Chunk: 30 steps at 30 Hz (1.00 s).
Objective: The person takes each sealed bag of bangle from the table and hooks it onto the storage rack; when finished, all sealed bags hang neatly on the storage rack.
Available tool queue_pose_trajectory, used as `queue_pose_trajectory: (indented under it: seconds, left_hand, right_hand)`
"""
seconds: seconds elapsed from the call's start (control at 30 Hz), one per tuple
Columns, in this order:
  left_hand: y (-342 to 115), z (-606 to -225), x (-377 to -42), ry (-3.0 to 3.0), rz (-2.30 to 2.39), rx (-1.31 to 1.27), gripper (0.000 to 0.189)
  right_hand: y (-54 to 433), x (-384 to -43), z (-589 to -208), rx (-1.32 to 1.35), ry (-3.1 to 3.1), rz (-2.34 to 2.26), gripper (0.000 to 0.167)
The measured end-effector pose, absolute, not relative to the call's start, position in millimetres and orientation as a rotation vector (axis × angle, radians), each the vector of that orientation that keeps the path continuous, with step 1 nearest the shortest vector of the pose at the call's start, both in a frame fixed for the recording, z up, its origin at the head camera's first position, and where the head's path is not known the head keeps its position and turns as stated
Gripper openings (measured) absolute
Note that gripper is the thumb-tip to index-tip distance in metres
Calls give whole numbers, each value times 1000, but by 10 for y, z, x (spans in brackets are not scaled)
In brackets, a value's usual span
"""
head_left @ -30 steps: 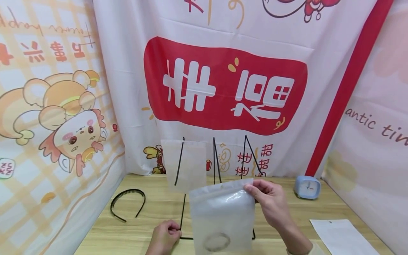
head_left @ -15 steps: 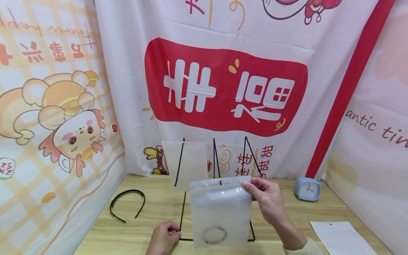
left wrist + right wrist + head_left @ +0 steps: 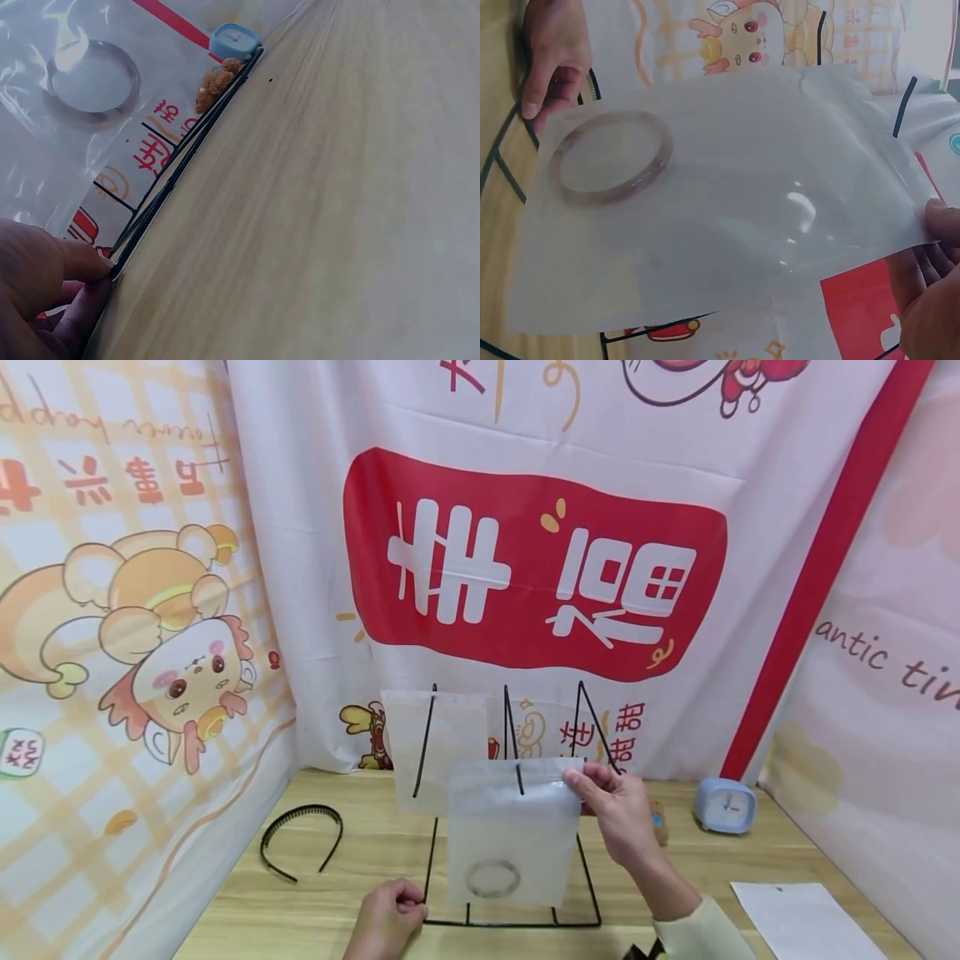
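Note:
A translucent zip bag (image 3: 517, 835) with a ring-shaped bangle (image 3: 604, 197) inside hangs at the middle prong (image 3: 520, 781) of a black wire display rack (image 3: 517, 926). The prong's front end sticks out through the bag's top strip. My right hand (image 3: 618, 814) pinches the bag's top right corner between thumb and fingers. Down at the table, my left hand (image 3: 386, 917) pinches the front left corner of the rack's base. In the left wrist view, thumb and fingertips (image 3: 97, 264) close on the black wire. Part of the rack's frame is hidden behind the bag.
Another pale bag (image 3: 450, 735) hangs from the left prong. A black toothed headband (image 3: 307, 810) lies at left. At right are a blue clock (image 3: 725, 807), a flat white packet (image 3: 817, 914) and a brown fuzzy item (image 3: 217, 86) behind the rack.
My right hand has pushed the bag back along the middle prong, so more of the prong shows in front. The brown item has come into view. My left hand has stayed put.

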<state>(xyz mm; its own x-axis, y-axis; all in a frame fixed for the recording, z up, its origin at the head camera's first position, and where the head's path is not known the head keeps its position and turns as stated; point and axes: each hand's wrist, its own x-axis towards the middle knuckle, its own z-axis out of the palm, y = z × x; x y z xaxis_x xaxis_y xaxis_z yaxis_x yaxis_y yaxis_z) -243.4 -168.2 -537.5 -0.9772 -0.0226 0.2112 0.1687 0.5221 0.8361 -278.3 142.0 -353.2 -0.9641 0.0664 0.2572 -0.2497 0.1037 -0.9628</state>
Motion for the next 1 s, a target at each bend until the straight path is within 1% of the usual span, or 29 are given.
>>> queue_pose_trajectory:
  seconds: [0.27, 0.47, 0.53, 0.77, 1.0]
  left_hand:
    - [-1702, -5362, -2432, -2565, -1467, -114, 12]
    - [-1684, -5361, -2437, -2560, -1484, -129, 12]
    - [-1686, -5358, -2435, -2564, -1475, -123, 12]
    - [-1691, -5357, -2435, -2565, -1472, -109, 11]
    - [-1685, -5361, -2448, -2561, -1502, -110, 11]
  right_hand:
    - [1376, -2989, -3524, 211, -2139, 1960, 36]
    - [1371, -3126, -3502, 285, -2111, 2008, 24]
    - [1361, -3172, -3486, 284, -2116, 2005, 23]
    - [1335, -3371, -3465, 244, -2148, 1989, 33]
    - [1273, -3571, -3453, 131, -2092, 2033, 30]
